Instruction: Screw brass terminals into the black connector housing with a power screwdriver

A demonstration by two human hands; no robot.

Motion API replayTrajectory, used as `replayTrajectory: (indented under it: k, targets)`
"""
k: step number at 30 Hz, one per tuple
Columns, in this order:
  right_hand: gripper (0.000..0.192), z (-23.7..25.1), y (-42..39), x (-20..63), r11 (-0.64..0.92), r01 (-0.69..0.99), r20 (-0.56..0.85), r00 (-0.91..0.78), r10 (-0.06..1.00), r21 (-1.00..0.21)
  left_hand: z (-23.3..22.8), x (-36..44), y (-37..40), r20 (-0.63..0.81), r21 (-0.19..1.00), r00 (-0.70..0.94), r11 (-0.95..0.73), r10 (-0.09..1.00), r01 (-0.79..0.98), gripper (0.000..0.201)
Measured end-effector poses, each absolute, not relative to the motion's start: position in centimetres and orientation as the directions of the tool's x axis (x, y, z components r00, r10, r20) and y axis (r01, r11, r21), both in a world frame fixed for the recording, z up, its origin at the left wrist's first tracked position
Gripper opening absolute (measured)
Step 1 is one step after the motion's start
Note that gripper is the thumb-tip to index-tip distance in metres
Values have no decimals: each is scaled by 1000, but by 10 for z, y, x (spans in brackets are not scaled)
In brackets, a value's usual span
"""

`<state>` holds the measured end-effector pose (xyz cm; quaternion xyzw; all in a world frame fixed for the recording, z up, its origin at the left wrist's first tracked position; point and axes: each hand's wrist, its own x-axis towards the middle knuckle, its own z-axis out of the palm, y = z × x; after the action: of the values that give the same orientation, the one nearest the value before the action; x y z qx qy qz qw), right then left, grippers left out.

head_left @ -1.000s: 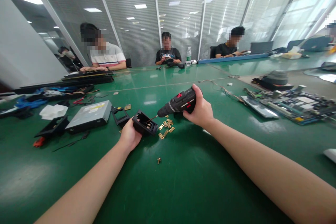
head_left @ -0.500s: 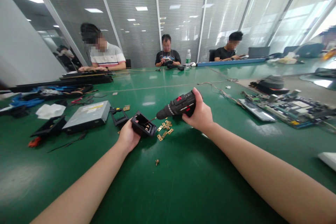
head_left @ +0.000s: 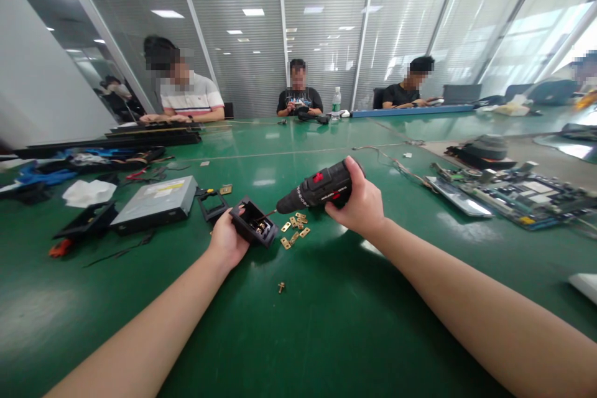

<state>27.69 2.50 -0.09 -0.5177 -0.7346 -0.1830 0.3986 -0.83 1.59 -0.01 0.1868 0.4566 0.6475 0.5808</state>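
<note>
My left hand (head_left: 226,241) grips a small open black plastic box (head_left: 252,222), tilted on the green table (head_left: 298,323). My right hand (head_left: 361,204) holds a black electric screwdriver (head_left: 317,187) with red buttons. Its thin bit points left and down into the box, where brass contacts show. Several small brass plates (head_left: 295,229) lie on the table just right of the box. A single brass screw (head_left: 281,286) lies nearer to me.
A grey optical drive (head_left: 153,202) and black plastic frames (head_left: 212,202) lie to the left, with cables and a white cloth (head_left: 88,191) beyond. Circuit boards (head_left: 513,189) sit at the right. Three people sit at the far side, beside a water bottle (head_left: 336,102).
The view has shifted slightly. Both hands, the box and the screwdriver stay in nearly the same pose, with the bit still in the box.
</note>
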Motion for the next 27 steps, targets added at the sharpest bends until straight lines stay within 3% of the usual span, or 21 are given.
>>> replayTrajectory:
  k: [17, 21, 27]
  targets:
    - [92, -6, 30, 283, 531, 844, 903, -170, 395, -74, 5, -6, 6, -312, 805, -218, 135, 925, -578, 13]
    - [91, -9, 32, 286, 577, 813, 894, -196, 402, -81, 3, -7, 8, -291, 807, -233, 107, 928, -580, 9]
    - [104, -10, 34, 290, 632, 764, 848, -243, 472, -132, 5, -6, 9, -275, 811, -278, 67, 920, -581, 13]
